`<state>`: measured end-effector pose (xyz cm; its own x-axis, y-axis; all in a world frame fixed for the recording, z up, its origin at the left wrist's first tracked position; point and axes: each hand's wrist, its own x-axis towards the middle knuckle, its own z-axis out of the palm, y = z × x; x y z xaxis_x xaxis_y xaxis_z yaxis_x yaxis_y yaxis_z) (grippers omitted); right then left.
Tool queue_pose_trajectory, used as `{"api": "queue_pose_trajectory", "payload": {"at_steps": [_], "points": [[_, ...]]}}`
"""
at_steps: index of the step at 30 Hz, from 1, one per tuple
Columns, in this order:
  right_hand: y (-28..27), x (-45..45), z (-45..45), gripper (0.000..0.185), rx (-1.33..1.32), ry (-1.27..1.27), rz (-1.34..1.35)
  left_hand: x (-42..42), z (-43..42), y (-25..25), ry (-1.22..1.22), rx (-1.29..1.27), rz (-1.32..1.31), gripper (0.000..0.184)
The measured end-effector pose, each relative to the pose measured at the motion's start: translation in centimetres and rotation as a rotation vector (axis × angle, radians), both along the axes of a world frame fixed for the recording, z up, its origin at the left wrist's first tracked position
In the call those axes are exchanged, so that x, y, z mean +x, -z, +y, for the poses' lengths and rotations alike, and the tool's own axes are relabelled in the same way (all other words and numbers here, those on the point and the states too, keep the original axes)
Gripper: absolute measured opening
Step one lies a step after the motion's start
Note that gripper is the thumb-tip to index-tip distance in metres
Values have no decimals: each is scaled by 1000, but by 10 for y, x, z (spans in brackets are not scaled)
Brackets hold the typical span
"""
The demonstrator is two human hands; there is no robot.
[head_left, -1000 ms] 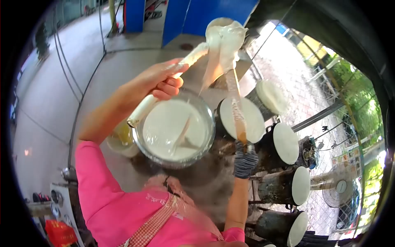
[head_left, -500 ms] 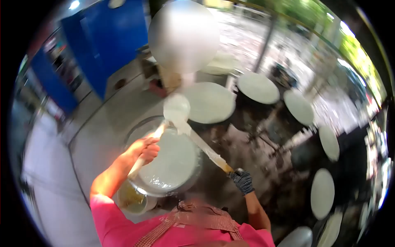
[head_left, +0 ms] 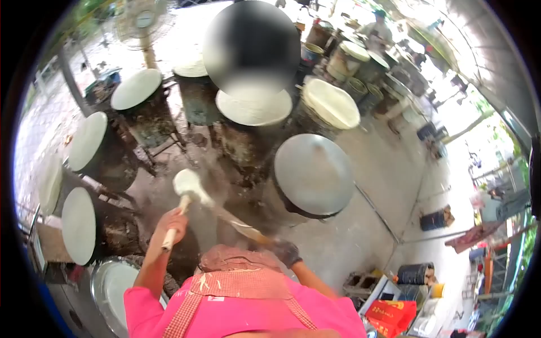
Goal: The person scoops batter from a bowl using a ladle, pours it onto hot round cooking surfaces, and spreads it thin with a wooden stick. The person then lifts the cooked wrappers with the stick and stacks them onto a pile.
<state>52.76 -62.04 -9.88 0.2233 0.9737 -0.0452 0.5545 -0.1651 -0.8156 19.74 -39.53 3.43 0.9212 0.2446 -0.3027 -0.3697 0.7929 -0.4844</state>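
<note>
My left hand (head_left: 174, 223), bare, is wrapped round the pale handle of a ladle (head_left: 187, 182). White batter coats the ladle's bowl, held over the floor in front of me. In a dark grey glove, my right hand (head_left: 286, 252) grips the brown end of a long flat paddle (head_left: 239, 224). White batter covers the paddle's far end, which meets or overlaps the ladle's bowl; I cannot tell whether they touch. Ahead on the right stands a round grey griddle (head_left: 314, 176) with a bare-looking top. A basin (head_left: 108, 296) of white batter sits at lower left.
Several round griddles with white tops curve round the left and front, including one griddle (head_left: 80, 226) at the left and another (head_left: 255, 107) ahead. A person (head_left: 378, 32) stands far back. A red bag (head_left: 390, 316) lies at lower right, near a dark drum (head_left: 416, 274).
The view has swung to the right, so the batter basin has gone from beneath my hands to the lower left. Ladle and paddle stay in my hands, now over the floor near the grey griddle.
</note>
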Motion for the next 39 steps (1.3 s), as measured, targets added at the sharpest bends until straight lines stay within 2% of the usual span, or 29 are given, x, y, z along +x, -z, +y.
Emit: {"api": "queue_pose_trajectory", "payload": {"at_steps": [1, 2, 3, 5, 7, 8, 9, 11, 12, 13, 15, 16, 18, 19, 21, 22, 23, 25, 26, 28, 29, 30, 32, 33, 35, 36, 37, 38, 39], "points": [[-9, 18, -29, 40, -97, 128, -136, 39, 11, 19, 86, 10, -75, 16], [-19, 36, -58, 41, -209, 247, -257, 69, 8, 7, 133, 7, -92, 17], [-65, 45, -77, 40, -403, 325, -510, 108, 11, 2, 179, 2, -104, 18], [-80, 75, -110, 41, -571, 672, -525, 176, 31, 6, 480, 34, -113, 13], [-94, 94, -129, 38, -501, 937, -365, 240, 41, -11, 525, 510, 43, 7], [-113, 93, -123, 38, -333, 1043, -173, 270, 47, -15, 600, 694, 182, 10], [-126, 93, -114, 39, -205, 1032, -158, 299, 51, -21, 658, 887, 317, 23], [-136, 91, -94, 43, 60, 1002, -134, 345, 48, -36, 701, 1289, 424, 43], [-94, 109, -89, 44, 280, 848, -410, 371, 45, -26, 709, 1340, 498, 46], [-122, 94, -66, 39, -25, 865, -443, 398, 44, -2, 721, 1392, 572, 49], [-126, 95, -16, 39, -481, 913, -501, 439, 53, 49, 663, 1589, 553, 55], [-111, 95, -15, 37, -519, 937, -503, 454, 52, 68, 637, 1681, 529, 58], [-70, 115, -18, 32, -599, 969, -529, 459, 68, 97, 395, 2268, 847, 60], [-55, 122, -28, 30, -410, 1069, -277, 461, 79, 103, 203, 2536, 1017, 62], [-36, 135, -49, 26, -7, 1175, 211, 451, 93, 80, 203, 2701, 1119, 63], [-100, 107, -19, 20, 187, 1372, 641, 446, 93, 75, 217, 2771, 1183, 64], [-71, 113, -8, 20, 417, 1411, 594, 450, 91, 78, 210, 2773, 1144, 64], [-79, 109, 35, 26, 65, 1414, 449, 454, 96, 78, 203, 2791, 1086, 63], [-61, 116, 27, 25, -102, 1347, 123, 455, 96, 67, 328, 2699, 1010, 62], [-13, 149, 15, 23, -375, 1144, -497, 458, 98, 57, 46, 2529, 981, 63], [-37, 149, 20, 24, -140, 1284, 36, 461, 106, 50, -96, 2451, 946, 64], [-35, 151, 31, 26, -9, 1358, 277, 450, 111, 28, -365, 2442, 861, 69], [4, 158, 52, 30, 71, 1405, 331, 425, 128, 36, -177, 2298, 775, 68], [33, 170, 68, 32, 19, 1383, 144, 407, 133, 45, -72, 2215, 734, 67], [8, 189, 72, 31, -304, 1223, -165, 359, 128, 59, 169, 2163, 796, 65], [-11, 196, 79, 30, -460, 1122, -299, 332, 122, 52, 429, 2048, 874, 65], [-23, 188, 80, 30, -613, 1010, -415, 305, 120, 61, 476, 2045, 895, 65], [-45, 173, 66, 30, -459, 1108, -31, 279, 118, 71, 523, 2042, 915, 65], [-80, 167, 48, 31, -267, 1187, 338, 260, 123, 92, 323, 2163, 861, 65]]}}
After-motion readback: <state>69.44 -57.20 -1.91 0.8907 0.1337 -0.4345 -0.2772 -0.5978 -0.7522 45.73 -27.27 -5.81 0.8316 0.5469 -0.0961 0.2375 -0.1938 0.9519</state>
